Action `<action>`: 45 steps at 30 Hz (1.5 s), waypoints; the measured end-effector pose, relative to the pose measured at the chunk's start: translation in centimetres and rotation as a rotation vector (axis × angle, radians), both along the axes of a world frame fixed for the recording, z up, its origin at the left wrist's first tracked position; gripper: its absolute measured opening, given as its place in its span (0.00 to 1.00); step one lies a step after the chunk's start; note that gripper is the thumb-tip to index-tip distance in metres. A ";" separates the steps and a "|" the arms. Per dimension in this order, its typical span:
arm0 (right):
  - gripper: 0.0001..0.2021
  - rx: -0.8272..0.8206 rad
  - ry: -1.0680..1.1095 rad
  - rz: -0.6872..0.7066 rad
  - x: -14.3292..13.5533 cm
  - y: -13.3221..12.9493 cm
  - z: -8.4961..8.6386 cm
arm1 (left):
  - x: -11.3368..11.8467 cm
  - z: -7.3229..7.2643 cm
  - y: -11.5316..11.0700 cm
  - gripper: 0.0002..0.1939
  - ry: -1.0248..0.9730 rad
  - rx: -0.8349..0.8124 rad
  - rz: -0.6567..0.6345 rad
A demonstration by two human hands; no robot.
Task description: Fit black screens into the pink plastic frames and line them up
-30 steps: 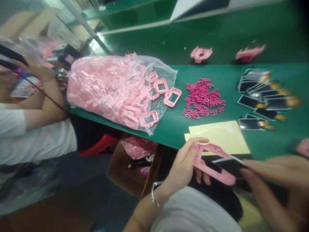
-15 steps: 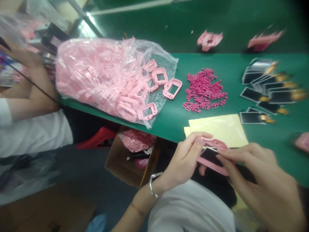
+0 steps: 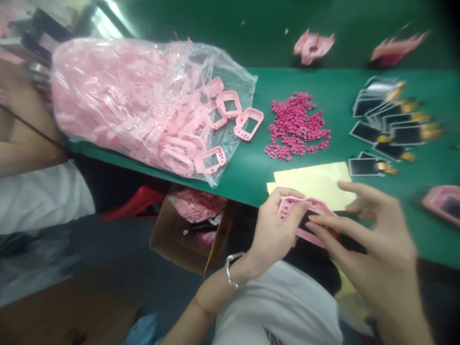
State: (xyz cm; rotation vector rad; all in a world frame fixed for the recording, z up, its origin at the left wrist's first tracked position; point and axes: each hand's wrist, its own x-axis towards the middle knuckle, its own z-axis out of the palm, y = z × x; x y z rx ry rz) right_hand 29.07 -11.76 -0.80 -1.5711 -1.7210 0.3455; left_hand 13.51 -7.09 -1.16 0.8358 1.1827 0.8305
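Note:
My left hand grips a pink plastic housing by its end with the round holes, thumb lying over the inside. The housing is tilted above the table's front edge. A small dark display screen sits within its frame, mostly covered by fingers. My right hand has thumb and index finger brought together at the screen, while its other fingers are spread. Just behind both hands lies a yellow paper sheet. More small screens with orange ribbon tails lie beyond my right hand.
A clear plastic bag of pink housings spills onto the green table. Magenta button pieces are heaped mid-table. Another pink housing lies at the right. Below the edge stands a cardboard box. At far left shows another person's arm.
My left thumb has slid further over the housing's inside, uncovering the holed end. The right hand's other fingers have lifted and spread. The view has shifted slightly.

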 end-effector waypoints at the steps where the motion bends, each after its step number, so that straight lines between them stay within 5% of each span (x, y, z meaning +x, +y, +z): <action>1: 0.09 -0.057 0.136 -0.054 -0.4 0.0 -0.1 | 0.1 -0.1 0.0 0.10 0.002 0.003 0.039; 5: 0.16 -0.334 0.549 -0.227 -2.8 -0.1 -0.4 | 0.4 -0.3 -0.4 0.12 0.003 0.071 0.150; 11: 0.16 -0.451 0.673 -0.370 -4.8 -0.1 0.1 | 0.1 -0.6 -1.4 0.13 0.016 0.192 0.131; 15: 0.16 -0.385 0.694 -0.148 -2.6 0.2 -1.0 | -0.9 -1.1 -0.5 0.12 -0.021 0.169 0.071; 19: 0.09 -0.115 0.232 -0.056 -0.9 1.0 -2.9 | -1.1 -3.1 2.5 0.12 -0.045 0.238 0.128; 24: 0.08 -0.034 -0.161 0.305 -2.4 1.2 -5.5 | 0.1 -6.1 5.4 0.13 0.090 0.391 -0.069; 29: 0.06 -0.126 0.104 0.438 -2.9 -0.1 -4.1 | 0.5 -6.3 5.7 0.12 0.177 0.472 -0.117; 31: 0.06 -0.149 0.176 0.406 -2.6 -0.3 -3.3 | 0.5 -6.1 5.8 0.11 0.168 0.465 -0.131; 37: 0.11 -0.028 -0.185 0.362 -3.0 -0.2 -4.9 | 0.5 -6.3 5.9 0.13 0.176 0.455 -0.109; 41: 0.02 -0.109 0.119 0.466 -3.5 -1.3 -4.0 | 0.5 -6.4 6.0 0.12 0.182 0.459 -0.118; 45: 0.02 -0.136 0.269 0.130 -2.1 -0.6 -2.4 | -0.1 -6.1 5.8 0.12 0.084 0.370 -0.127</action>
